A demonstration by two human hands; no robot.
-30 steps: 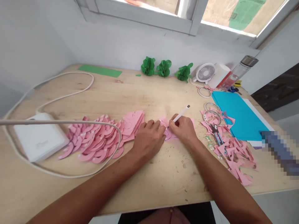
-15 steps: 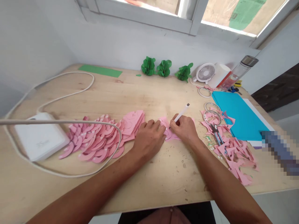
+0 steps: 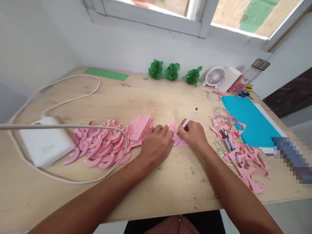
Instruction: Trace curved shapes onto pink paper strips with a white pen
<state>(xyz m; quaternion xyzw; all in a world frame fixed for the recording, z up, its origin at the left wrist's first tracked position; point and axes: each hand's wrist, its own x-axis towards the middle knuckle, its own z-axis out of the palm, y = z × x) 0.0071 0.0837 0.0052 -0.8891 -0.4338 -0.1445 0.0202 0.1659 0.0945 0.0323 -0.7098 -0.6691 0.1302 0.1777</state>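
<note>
My right hand [image 3: 194, 134] is closed round a white pen [image 3: 190, 117], its lower end down at a pink paper sheet [image 3: 179, 142] with curved lines drawn on it. Beside it, my left hand [image 3: 158, 143] lies over the left part of that sheet, fingers bent and close together; whether it grips anything is hidden. Folded pink paper [image 3: 138, 129] with drawn curves touches the left side of my left hand. Further left is a spread pile of curved pink cut-outs [image 3: 102, 144].
A white box [image 3: 47, 143] and a looping white cable [image 3: 70, 182] are at left. Scissors [image 3: 227, 141] lie among pink scraps [image 3: 248, 165] at right, near blue sheets [image 3: 251, 120]. Green paper shapes [image 3: 172, 71], a small fan [image 3: 215, 76] and a bottle [image 3: 252, 75] stand behind.
The whole view has shifted very slightly. Both hands stay in nearly the same place on the pink paper, with the pen still in my right hand.
</note>
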